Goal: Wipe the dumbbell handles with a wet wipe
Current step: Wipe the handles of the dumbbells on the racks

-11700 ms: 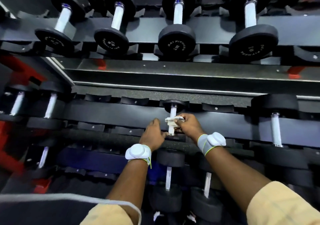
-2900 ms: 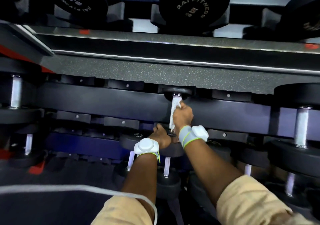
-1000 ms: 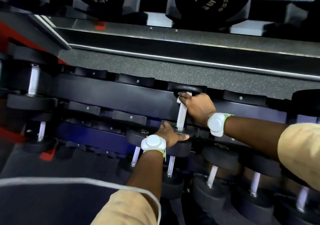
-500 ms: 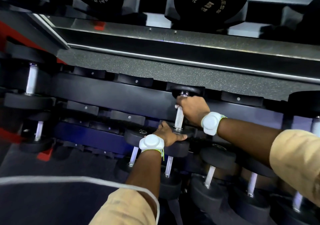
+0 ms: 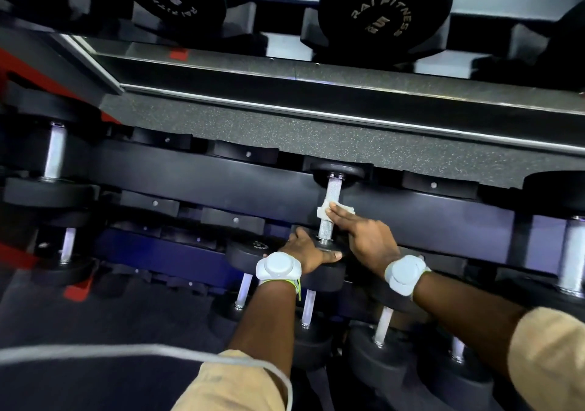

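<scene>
Right hand [image 5: 370,241], fingers straight, presses wet wipe [image 5: 336,210] on dumbbell handle [image 5: 334,190]; left hand [image 5: 305,249] grips near head [image 5: 327,276]; black rack [image 5: 221,176], speckled floor [image 5: 285,125].
</scene>
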`<state>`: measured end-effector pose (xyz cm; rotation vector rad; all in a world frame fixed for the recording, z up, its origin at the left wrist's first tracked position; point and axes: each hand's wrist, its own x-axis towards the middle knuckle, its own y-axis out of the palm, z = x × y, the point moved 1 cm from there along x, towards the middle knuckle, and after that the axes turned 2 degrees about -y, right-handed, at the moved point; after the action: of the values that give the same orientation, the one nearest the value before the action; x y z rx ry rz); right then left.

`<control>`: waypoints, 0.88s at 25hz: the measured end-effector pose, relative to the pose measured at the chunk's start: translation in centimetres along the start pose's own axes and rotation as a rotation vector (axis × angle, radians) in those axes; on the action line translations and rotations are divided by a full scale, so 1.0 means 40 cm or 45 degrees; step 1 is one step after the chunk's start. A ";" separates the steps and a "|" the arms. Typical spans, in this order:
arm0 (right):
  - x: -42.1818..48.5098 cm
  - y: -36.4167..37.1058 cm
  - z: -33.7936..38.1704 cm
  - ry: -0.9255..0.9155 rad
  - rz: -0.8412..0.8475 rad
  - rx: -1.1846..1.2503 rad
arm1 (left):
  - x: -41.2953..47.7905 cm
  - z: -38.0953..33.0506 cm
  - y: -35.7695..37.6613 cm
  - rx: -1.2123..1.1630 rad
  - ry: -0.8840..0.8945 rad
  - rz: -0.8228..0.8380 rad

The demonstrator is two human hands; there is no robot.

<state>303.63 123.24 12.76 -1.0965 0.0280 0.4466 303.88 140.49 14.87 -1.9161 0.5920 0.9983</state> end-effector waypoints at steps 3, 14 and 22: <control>0.013 0.044 0.022 0.143 -0.293 0.515 | 0.003 -0.002 -0.003 0.006 -0.007 0.039; 0.032 0.048 0.090 0.936 0.011 0.839 | 0.004 0.002 0.005 0.006 0.016 0.022; 0.029 0.032 0.088 0.844 0.048 0.569 | 0.007 0.009 0.011 0.035 0.009 0.029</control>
<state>303.54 127.16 13.04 -0.7600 0.7016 0.0825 303.57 140.58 14.33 -1.8934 0.6296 0.9937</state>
